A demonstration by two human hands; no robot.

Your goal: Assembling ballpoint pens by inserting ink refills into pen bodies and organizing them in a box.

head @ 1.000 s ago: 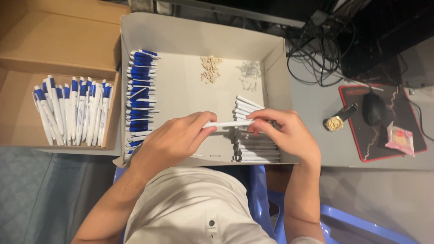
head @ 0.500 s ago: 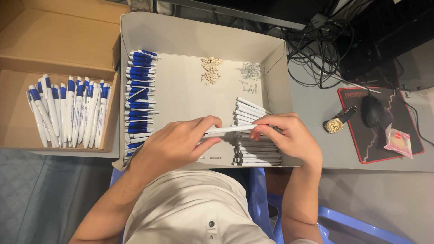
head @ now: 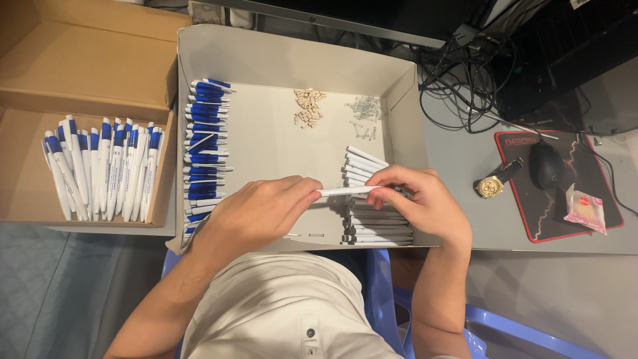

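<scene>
Head view: both hands hold one white pen barrel (head: 347,191) level above a shallow grey tray (head: 279,60), the left hand (head: 256,213) pinching its left end, the right hand (head: 419,203) gripping its right end over a stack of white barrels (head: 372,226). Blue caps (head: 203,133), tan bits (head: 307,108) and springs (head: 364,113) lie in the tray. Left, a cardboard box (head: 86,46) holds finished pens (head: 106,169); right, the grey desk (head: 458,173) carries a watch (head: 493,185), mouse (head: 546,165), mat (head: 601,229) and cables (head: 458,80).

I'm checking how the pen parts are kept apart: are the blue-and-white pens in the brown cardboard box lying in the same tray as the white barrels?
No: the blue-and-white pens lie in the brown cardboard box, separate from the grey tray holding the white barrels.
</scene>
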